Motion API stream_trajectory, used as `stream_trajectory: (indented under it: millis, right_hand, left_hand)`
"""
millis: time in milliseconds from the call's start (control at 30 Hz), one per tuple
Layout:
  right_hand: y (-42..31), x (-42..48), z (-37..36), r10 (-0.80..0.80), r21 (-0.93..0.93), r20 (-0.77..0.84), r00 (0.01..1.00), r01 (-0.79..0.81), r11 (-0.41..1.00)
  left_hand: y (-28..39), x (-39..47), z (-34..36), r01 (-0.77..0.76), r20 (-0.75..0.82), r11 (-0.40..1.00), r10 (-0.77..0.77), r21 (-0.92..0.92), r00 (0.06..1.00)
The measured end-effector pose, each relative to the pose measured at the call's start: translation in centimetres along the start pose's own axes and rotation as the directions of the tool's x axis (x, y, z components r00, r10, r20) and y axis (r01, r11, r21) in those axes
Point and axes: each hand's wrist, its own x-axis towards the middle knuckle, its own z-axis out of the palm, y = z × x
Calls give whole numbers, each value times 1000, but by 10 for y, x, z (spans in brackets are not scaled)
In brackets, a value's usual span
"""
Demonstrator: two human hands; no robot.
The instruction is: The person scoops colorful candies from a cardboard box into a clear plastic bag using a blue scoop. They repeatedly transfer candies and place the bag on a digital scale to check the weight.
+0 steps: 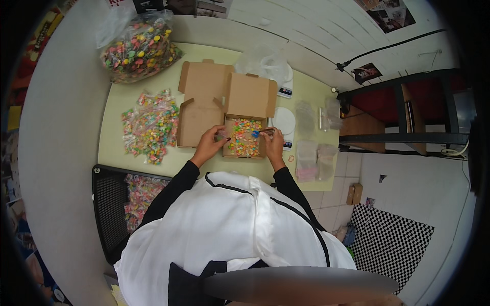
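Note:
An opened cardboard box (245, 155) in front of me holds many small multicoloured pieces (245, 141). Over its right side my right hand (273, 142) grips a small tool with a blue part (256, 134); the tool's kind is unclear. My left hand (211, 143) is at the box's left edge, holding what looks like a small clear plastic bag (222, 134) between thumb and fingers. A second open cardboard box (199, 126) lies to the left, partly beneath that hand. Farther left is a pile of small filled clear bags (151, 126).
A large bag of coloured pieces (139, 51) stands at the back left. Two white digital scales (284, 120) (285, 90) are right of the boxes, one under clear plastic (264, 63). Stacks of clear bags (307, 157) lie farther right. A black crate (111, 206) with filled bags is at lower left.

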Motion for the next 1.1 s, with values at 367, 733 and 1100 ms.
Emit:
stream_trajectory:
  millis: [367, 733, 1100]
  right_hand:
    - [-99, -27, -35, -188, 266, 4, 982, 180, 947]
    - [-40, -19, -31, -144, -68, -31, 989, 142, 988]
    - [-24, -30, -20, -278, -365, 149, 949, 314, 876]
  left_hand:
    - [28, -1, 10, -148, 83, 975, 136, 167, 987]
    - [27, -3, 3, -30, 54, 999, 31, -26, 998]
    - [-1, -6, 2, 11, 69, 986, -22, 166, 997]
